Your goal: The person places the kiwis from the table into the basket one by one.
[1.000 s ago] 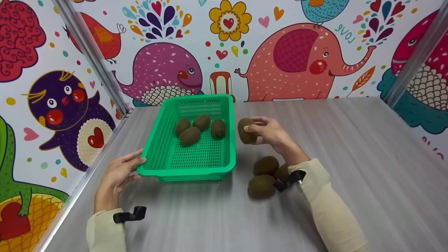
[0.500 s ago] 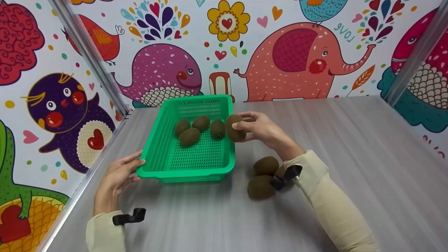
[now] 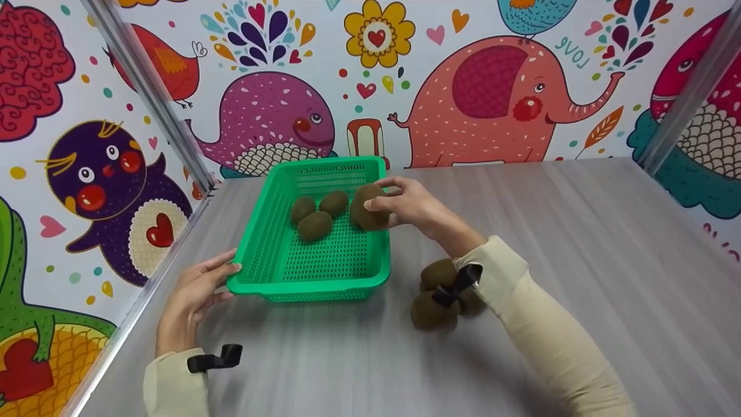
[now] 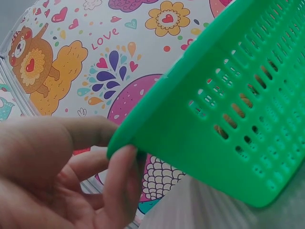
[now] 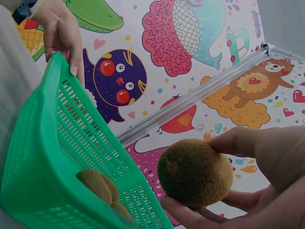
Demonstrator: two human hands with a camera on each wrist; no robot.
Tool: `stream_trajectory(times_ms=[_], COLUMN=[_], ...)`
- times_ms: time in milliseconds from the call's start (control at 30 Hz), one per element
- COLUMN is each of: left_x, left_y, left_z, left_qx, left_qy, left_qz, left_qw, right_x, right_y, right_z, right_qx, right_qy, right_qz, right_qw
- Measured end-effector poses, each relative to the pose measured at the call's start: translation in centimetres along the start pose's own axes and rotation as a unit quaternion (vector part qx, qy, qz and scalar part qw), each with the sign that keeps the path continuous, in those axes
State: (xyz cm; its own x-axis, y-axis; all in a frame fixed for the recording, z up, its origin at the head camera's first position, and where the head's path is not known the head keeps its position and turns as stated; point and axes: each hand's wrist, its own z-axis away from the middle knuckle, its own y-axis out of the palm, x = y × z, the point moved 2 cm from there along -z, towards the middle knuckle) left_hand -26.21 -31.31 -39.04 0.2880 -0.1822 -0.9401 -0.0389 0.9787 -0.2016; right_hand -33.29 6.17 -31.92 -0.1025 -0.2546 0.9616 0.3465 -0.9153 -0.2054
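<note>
A green plastic basket with perforated walls stands on the table, several brown kiwis lying inside it. My left hand pinches the basket's near left corner; the left wrist view shows the thumb and fingers on either side of the rim. In my right hand a kiwi is held between thumb and fingers, above the basket's right side. It hides most of another kiwi in the basket. The right wrist view shows the held kiwi up close, raised above the rim.
More kiwis lie on the grey table right of the basket, partly behind the right wrist's black camera mount. Walls with cartoon animals close off the back and left side, with a metal post at the corner.
My right hand has carried the kiwi leftward from beside the basket, across its right rim, to above the inside. The left hand and basket have stayed put.
</note>
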Motion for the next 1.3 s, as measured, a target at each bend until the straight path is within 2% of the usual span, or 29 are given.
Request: stream_trajectory(times_ms=[433, 767, 900, 1067, 1300], left_x=[-0.2, -0.2, -0.2, -0.2, -0.3], left_y=[0.2, 0.1, 0.1, 0.1, 0.2], left_z=[0.1, 0.1, 0.1, 0.1, 0.2], left_qx=[-0.003, 0.000, -0.001, -0.002, -0.006], left_qy=[-0.005, -0.008, -0.010, -0.011, -0.007], left_qz=[0.005, 0.007, 0.010, 0.013, 0.005], left_qw=[1.0000, 0.9999, 0.9999, 0.9999, 0.9999], right_x=[0.8, 1.5, 2.0, 2.2, 1.8], right_y=[2.4, 4.7, 5.5, 6.3, 7.4], right_z=[-1.6, -3.0, -3.4, -4.1, -5.1], right_qx=[0.028, 0.050, 0.085, 0.121, 0.133], right_qy=[-0.003, 0.020, 0.031, 0.039, 0.057], right_qz=[-0.003, -0.009, -0.058, -0.133, -0.157], right_qw=[1.000, 0.998, 0.994, 0.983, 0.977])
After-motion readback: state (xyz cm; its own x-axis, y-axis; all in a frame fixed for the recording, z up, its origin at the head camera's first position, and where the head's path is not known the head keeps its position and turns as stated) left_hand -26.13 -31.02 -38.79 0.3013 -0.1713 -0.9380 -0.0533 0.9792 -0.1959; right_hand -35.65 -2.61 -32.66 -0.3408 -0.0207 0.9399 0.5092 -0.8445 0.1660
